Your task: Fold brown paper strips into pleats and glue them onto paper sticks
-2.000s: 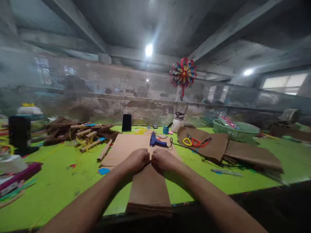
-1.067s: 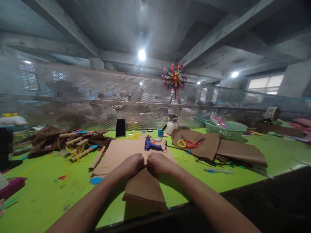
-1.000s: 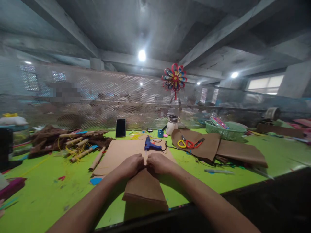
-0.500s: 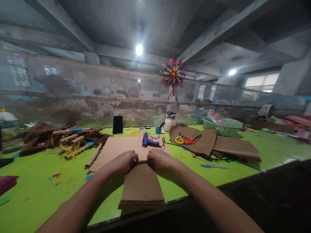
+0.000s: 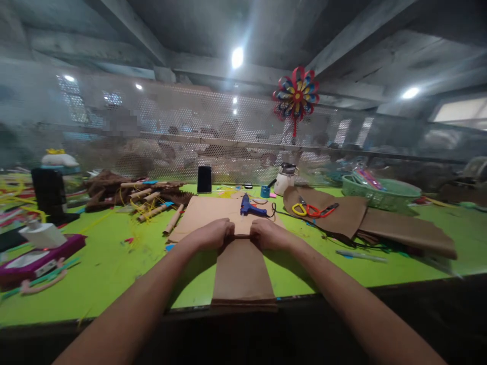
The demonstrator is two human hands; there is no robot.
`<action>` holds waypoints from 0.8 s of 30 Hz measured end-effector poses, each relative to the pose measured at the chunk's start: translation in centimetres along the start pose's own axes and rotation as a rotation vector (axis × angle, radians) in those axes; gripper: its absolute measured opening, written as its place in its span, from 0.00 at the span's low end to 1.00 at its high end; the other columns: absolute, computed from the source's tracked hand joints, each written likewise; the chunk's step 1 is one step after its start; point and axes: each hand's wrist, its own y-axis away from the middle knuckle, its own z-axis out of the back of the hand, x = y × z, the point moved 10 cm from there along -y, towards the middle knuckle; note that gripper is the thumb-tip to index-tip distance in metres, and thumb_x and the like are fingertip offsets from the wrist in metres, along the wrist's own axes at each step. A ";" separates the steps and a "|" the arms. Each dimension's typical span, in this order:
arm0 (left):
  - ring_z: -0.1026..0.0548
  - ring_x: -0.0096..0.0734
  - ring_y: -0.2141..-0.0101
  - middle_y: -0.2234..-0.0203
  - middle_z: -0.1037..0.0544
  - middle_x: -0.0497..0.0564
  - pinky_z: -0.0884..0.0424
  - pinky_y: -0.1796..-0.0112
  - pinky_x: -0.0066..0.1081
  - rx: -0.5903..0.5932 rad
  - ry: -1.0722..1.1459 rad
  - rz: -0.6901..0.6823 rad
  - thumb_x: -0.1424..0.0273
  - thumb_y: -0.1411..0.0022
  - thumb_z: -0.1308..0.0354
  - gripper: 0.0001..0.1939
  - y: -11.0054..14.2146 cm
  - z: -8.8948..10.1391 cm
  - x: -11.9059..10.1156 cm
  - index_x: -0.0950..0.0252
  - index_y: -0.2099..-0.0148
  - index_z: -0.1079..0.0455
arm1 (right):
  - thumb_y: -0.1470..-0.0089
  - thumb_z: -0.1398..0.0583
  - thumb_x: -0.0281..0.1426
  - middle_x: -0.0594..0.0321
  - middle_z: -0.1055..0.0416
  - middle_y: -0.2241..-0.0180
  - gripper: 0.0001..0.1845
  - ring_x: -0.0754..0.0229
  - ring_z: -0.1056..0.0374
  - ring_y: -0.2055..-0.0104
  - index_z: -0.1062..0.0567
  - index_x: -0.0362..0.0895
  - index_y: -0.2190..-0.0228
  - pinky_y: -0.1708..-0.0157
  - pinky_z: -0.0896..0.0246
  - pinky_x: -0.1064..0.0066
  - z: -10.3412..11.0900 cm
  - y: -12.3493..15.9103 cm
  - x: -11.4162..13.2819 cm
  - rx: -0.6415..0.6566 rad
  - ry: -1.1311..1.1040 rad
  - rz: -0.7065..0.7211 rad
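Note:
A long strip of layered brown kraft paper (image 5: pixel 243 274) runs from the table's front edge up to my hands. Its far end is folded or rolled into a narrow band between them. My left hand (image 5: pixel 216 233) pinches the left end of that band with curled fingers, and my right hand (image 5: pixel 268 234) pinches the right end. Just beyond my hands a blue glue gun (image 5: pixel 253 207) lies on a tan cardboard sheet (image 5: pixel 201 210). A thin paper tube (image 5: pixel 174 219) rests by the sheet's left edge.
Scissors with orange and yellow handles (image 5: pixel 314 210) lie on brown paper (image 5: pixel 352 220) at right, near a green basket (image 5: pixel 388 195) and a pen (image 5: pixel 361 256). Paper tubes (image 5: pixel 152 203) pile up at left. A phone (image 5: pixel 204 179) and a white flask (image 5: pixel 284 180) stand behind.
The view has turned left, so everything sits further right in it and more of the table's left side shows. Both hands keep their pinch on the paper's folded end.

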 end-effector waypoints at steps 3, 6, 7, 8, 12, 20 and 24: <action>0.34 0.31 0.73 0.74 0.28 0.50 0.41 0.75 0.27 0.012 0.041 0.052 0.79 0.64 0.53 0.16 0.0 -0.3 0.9 0.65 0.68 0.33 | 0.54 0.43 0.26 0.59 0.32 0.72 0.06 0.63 0.40 0.69 0.25 0.39 0.73 0.70 0.48 0.75 0.6 0.3 0.1 -0.016 -0.041 -0.004; 0.33 0.30 0.74 0.74 0.27 0.49 0.42 0.75 0.27 0.041 0.079 0.092 0.79 0.63 0.52 0.16 0.1 -0.7 1.5 0.65 0.68 0.32 | 0.50 0.44 0.27 0.59 0.31 0.71 0.08 0.64 0.39 0.68 0.24 0.40 0.69 0.69 0.47 0.75 1.2 0.7 -0.3 -0.031 -0.150 -0.047; 0.33 0.30 0.74 0.74 0.27 0.49 0.43 0.76 0.27 0.049 0.078 0.103 0.79 0.63 0.52 0.15 0.1 -0.8 1.6 0.65 0.69 0.32 | 0.49 0.44 0.28 0.60 0.31 0.70 0.09 0.64 0.39 0.68 0.25 0.40 0.67 0.69 0.47 0.75 1.2 0.8 -0.5 -0.032 -0.192 -0.068; 0.33 0.30 0.75 0.74 0.27 0.49 0.43 0.76 0.27 0.049 0.070 0.111 0.79 0.62 0.51 0.15 0.1 -0.7 1.6 0.65 0.69 0.32 | 0.49 0.43 0.30 0.60 0.31 0.70 0.10 0.64 0.39 0.69 0.25 0.40 0.65 0.69 0.47 0.75 1.2 0.9 -0.8 -0.032 -0.226 -0.089; 0.35 0.30 0.76 0.77 0.28 0.51 0.46 0.77 0.28 0.016 -0.018 0.140 0.74 0.54 0.50 0.07 0.1 -0.1 1.4 0.66 0.71 0.31 | 0.51 0.40 0.33 0.60 0.31 0.70 0.10 0.64 0.39 0.68 0.25 0.40 0.67 0.69 0.47 0.75 0.9 0.6 -1.0 -0.055 -0.204 -0.099; 0.35 0.32 0.75 0.76 0.27 0.55 0.44 0.73 0.29 -0.046 -0.189 0.128 0.61 0.47 0.48 0.13 -0.5 0.3 0.5 0.66 0.72 0.31 | 0.47 0.44 0.30 0.58 0.32 0.72 0.09 0.62 0.39 0.67 0.25 0.40 0.71 0.67 0.48 0.73 0.1 -0.6 0.3 -0.067 -0.030 -0.032; 0.36 0.30 0.77 0.77 0.28 0.54 0.46 0.76 0.29 -0.025 -0.150 0.090 0.69 0.49 0.49 0.08 -0.4 0.0 0.8 0.67 0.72 0.32 | 0.49 0.44 0.24 0.59 0.32 0.71 0.07 0.62 0.40 0.67 0.25 0.40 0.71 0.68 0.48 0.74 0.3 -0.3 0.5 -0.051 -0.072 0.003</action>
